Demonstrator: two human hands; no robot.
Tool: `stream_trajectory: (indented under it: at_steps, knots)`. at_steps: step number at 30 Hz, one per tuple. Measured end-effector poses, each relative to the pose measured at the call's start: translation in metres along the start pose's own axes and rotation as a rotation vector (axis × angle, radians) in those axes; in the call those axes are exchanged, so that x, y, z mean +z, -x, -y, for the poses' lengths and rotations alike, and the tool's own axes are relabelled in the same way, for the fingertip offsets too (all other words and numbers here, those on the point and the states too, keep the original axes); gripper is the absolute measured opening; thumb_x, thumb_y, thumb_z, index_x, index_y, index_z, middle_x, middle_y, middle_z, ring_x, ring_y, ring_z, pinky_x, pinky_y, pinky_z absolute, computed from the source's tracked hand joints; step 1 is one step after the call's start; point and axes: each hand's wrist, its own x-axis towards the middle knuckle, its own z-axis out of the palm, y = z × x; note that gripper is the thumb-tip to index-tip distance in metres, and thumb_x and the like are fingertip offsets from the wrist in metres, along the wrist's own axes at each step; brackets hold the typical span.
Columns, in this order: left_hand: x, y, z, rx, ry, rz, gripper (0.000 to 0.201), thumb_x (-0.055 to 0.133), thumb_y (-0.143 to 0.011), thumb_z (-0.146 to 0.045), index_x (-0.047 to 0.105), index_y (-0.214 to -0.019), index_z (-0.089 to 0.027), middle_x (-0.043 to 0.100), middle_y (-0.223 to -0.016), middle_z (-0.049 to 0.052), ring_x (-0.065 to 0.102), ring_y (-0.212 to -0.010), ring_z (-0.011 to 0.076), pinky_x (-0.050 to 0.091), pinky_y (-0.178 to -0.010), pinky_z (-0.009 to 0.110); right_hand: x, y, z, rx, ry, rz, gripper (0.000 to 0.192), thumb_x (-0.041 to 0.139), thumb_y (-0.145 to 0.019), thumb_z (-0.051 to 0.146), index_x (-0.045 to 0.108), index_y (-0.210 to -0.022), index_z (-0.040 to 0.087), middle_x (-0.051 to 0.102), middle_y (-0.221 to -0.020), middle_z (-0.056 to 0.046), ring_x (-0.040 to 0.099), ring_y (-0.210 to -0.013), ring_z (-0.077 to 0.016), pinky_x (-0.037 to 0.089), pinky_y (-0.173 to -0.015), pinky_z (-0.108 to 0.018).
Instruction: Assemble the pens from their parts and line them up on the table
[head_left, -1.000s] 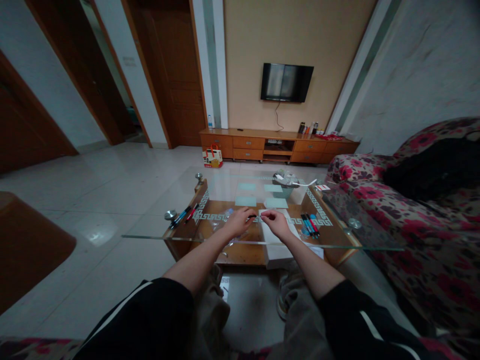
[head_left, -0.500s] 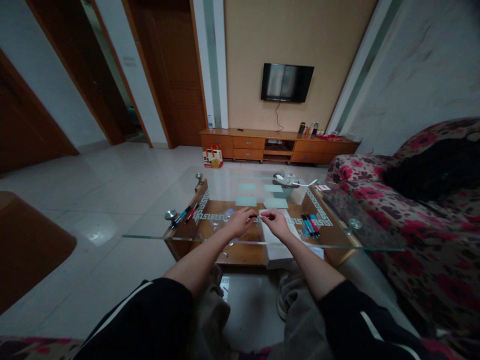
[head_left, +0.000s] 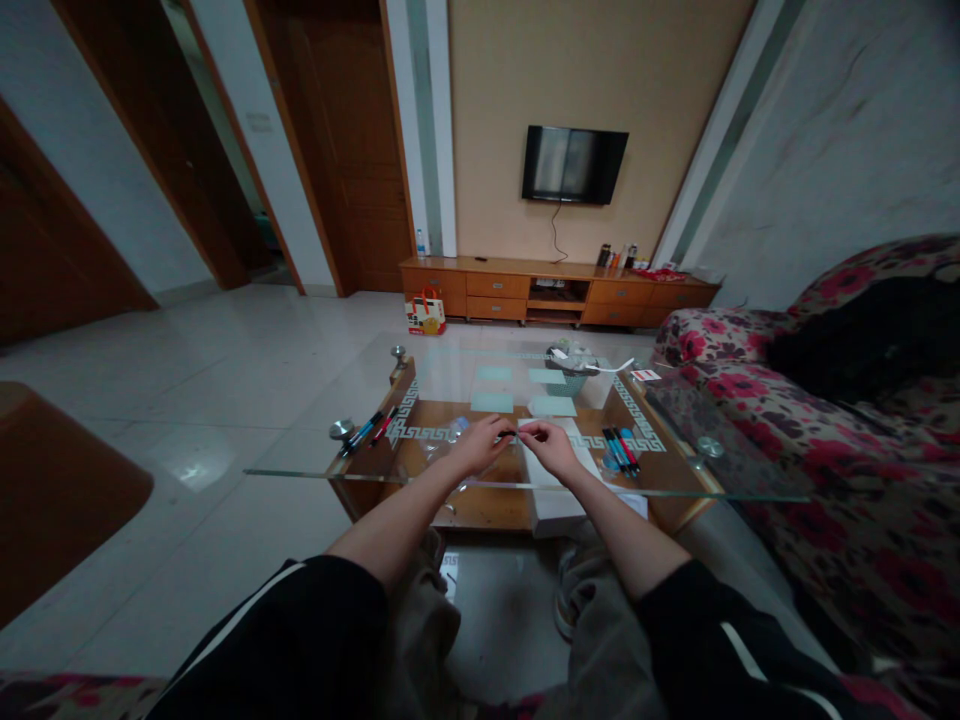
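Note:
Over the glass table my left hand (head_left: pixel 481 446) pinches a short dark pen-like piece (head_left: pixel 508 433) that points right. My right hand (head_left: pixel 550 446) is closed in a pinch at that piece's right end; what its fingertips hold is too small to make out. The two hands almost meet. To the left on the glass lie several blue and black pens (head_left: pixel 363 435) and a red and black pen (head_left: pixel 384 427). Past my right hand lies another row of blue, black and red pens (head_left: pixel 621 450).
The glass table (head_left: pixel 300 462) has metal knobs (head_left: pixel 342 430) and a wooden base. A white box (head_left: pixel 556 508) shows under the glass. Toward the back right is a basket (head_left: pixel 568 382) with plastic in it. A flowered sofa (head_left: pixel 840 470) stands at right.
My right hand has shifted slightly left, closing the small gap to the dark piece. A pale tip that showed between the hands is now mostly hidden. My left hand stays in place.

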Motion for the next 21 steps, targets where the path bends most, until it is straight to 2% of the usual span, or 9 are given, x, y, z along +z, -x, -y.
stream_trajectory:
  at_steps: [13,21]
  knots:
    - [0.0019,0.0001,0.0012,0.011,-0.001,-0.008,0.02,0.051,-0.094,-0.031,0.065,-0.106,-0.025,0.062,-0.101,0.004,0.061,-0.094,0.0183,0.049,-0.085,0.03,0.001,0.0003,0.0007,-0.021,-0.067,0.023,0.028,0.07,-0.077,0.041,0.072,-0.088,0.015,0.074,-0.09,-0.008,0.066,-0.078,-0.0182,0.052,-0.075,-0.031]
    - [0.0028,0.0005,0.0024,0.02,0.008,-0.012,0.02,0.051,-0.093,-0.032,0.065,-0.106,-0.025,0.062,-0.1,0.004,0.061,-0.091,0.0185,0.05,-0.082,0.03,0.0014,0.0002,-0.0009,-0.009,-0.064,0.034,0.028,0.068,-0.078,0.041,0.073,-0.089,0.016,0.073,-0.086,-0.007,0.064,-0.072,-0.0172,0.05,-0.068,-0.029]
